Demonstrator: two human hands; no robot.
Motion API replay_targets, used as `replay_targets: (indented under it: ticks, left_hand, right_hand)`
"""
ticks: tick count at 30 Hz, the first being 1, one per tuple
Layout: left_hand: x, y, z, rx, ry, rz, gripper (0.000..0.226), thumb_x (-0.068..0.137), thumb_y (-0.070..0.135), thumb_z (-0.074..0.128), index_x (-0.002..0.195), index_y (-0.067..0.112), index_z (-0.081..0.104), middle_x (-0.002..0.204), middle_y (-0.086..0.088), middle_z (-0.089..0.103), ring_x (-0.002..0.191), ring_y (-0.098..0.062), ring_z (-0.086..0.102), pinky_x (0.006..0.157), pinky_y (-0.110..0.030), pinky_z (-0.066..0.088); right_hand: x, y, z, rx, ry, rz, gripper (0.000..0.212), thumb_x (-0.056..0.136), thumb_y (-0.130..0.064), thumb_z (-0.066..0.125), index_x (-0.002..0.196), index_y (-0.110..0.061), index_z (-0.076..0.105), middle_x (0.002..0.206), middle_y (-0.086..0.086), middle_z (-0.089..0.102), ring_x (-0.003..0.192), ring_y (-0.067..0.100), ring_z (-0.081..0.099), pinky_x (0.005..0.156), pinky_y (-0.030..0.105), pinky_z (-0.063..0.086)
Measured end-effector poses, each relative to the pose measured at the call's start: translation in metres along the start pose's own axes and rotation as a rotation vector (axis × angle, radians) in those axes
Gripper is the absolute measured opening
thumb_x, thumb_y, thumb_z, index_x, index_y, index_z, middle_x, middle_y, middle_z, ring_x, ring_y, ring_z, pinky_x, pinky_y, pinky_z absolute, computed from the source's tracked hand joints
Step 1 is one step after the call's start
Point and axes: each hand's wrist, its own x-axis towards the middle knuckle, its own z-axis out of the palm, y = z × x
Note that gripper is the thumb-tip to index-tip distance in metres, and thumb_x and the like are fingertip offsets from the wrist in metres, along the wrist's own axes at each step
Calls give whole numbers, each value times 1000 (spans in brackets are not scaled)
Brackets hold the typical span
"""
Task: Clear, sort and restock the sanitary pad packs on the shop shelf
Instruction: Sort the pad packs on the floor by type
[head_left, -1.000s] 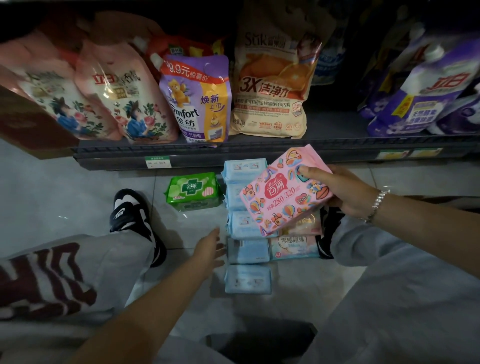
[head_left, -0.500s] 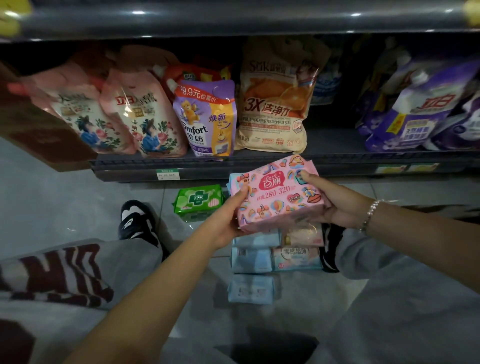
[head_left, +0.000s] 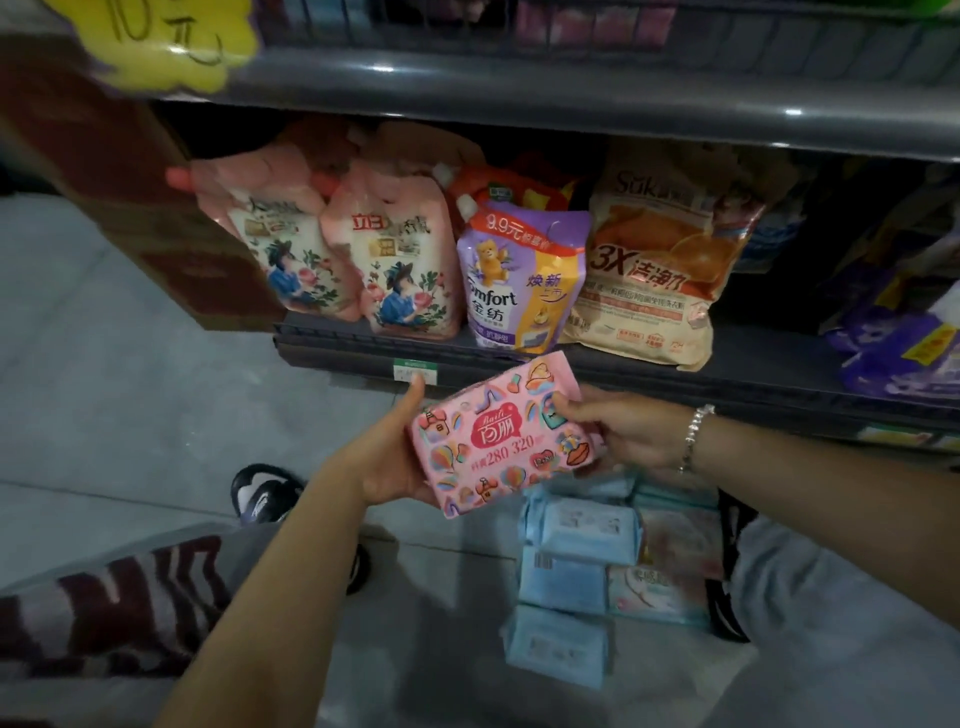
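A pink sanitary pad pack (head_left: 501, 434) with colourful cartoon prints is held in the air in front of the bottom shelf (head_left: 779, 387). My left hand (head_left: 387, 457) grips its left end, thumb up along the edge. My right hand (head_left: 621, 428) grips its right end, with a bead bracelet on that wrist. Below the pack, several light blue pad packs (head_left: 582, 538) lie in a column on the floor, with pale pink and blue packs (head_left: 660, 587) beside them on the right.
The bottom shelf carries detergent refill pouches: two pink ones (head_left: 358, 260), a purple one (head_left: 522, 275), a beige one (head_left: 657, 254). Purple bags (head_left: 898, 332) stand at the far right. A yellow price tag (head_left: 161, 44) hangs on the upper shelf edge (head_left: 571, 96). My knees and black shoe (head_left: 265, 493) flank the floor packs.
My left hand came up from the floor packs and took the pink pack's left end. The view tilted up, showing the upper shelf edge; the green pack is out of sight.
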Motion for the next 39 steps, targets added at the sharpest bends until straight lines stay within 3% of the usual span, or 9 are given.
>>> replay_targets:
  ticks: [5, 9, 11, 14, 19, 24, 27, 31, 39]
  left_hand:
    - [5, -8, -41, -225, 105, 13, 71, 93, 67, 24, 131, 16, 56, 127, -19, 61, 108, -38, 59, 96, -55, 41]
    - [8, -18, -72, -353, 113, 2, 62, 81, 58, 42, 122, 15, 61, 117, -17, 65, 102, -35, 59, 88, -44, 44]
    - [11, -26, -84, -385, 106, 5, 63, 79, 60, 48, 120, 14, 62, 118, -17, 65, 103, -34, 60, 86, -44, 48]
    - [19, -39, -104, -480, 155, 83, 85, 67, 60, 72, 135, 13, 54, 135, -18, 56, 116, -37, 55, 80, -46, 55]
    - [29, -72, -140, -652, 298, 260, 114, 36, 45, 94, 137, 16, 49, 132, -18, 59, 122, -41, 54, 86, -55, 53]
    - [42, -99, -161, -672, 552, 320, 74, 71, 28, 74, 139, 17, 46, 134, -16, 57, 119, -40, 55, 70, -49, 57]
    - [57, -109, -152, -668, 617, 349, 50, 90, 9, 59, 138, 14, 46, 121, -13, 64, 102, -32, 62, 67, -45, 57]
    - [81, -121, -130, -769, 622, 309, 42, 92, 0, 53, 133, 10, 48, 89, -3, 74, 72, -18, 71, 53, -35, 59]
    - [113, -113, -110, -675, 660, 234, 45, 95, -1, 51, 137, 10, 41, 115, -13, 61, 84, -24, 63, 55, -33, 59]
  right_hand:
    - [48, -23, 29, 12, -46, -103, 36, 93, -17, 55, 129, -24, 51, 121, 4, 65, 112, 23, 61, 103, 44, 46]
    - [83, -36, 48, -122, -72, -165, 36, 95, -10, 55, 126, -28, 51, 120, -1, 66, 100, 12, 65, 82, 27, 56]
    - [100, -38, 55, -172, 24, -204, 42, 94, -12, 57, 134, -26, 50, 128, 3, 62, 104, 13, 63, 87, 29, 54]
    - [117, -40, 62, -217, 89, -156, 50, 95, -20, 58, 143, -24, 44, 133, -2, 57, 115, 14, 55, 100, 39, 47]
    - [133, -38, 66, -283, 146, -67, 42, 97, -27, 56, 138, -24, 49, 122, -4, 53, 110, 11, 51, 84, 31, 52]
    - [144, -25, 59, -284, 167, 33, 36, 97, -25, 55, 133, -19, 53, 123, 1, 57, 112, 20, 56, 80, 30, 53]
    - [149, -21, 56, -281, 180, 76, 25, 97, -25, 56, 121, -21, 55, 123, 5, 59, 108, 20, 57, 74, 28, 53]
    - [153, -17, 55, -263, 180, 111, 15, 98, -24, 55, 112, -19, 55, 113, 5, 59, 100, 19, 57, 71, 28, 53]
    - [150, -7, 51, -306, 168, 177, 29, 97, -27, 57, 124, -16, 56, 122, 9, 59, 111, 26, 59, 67, 26, 54]
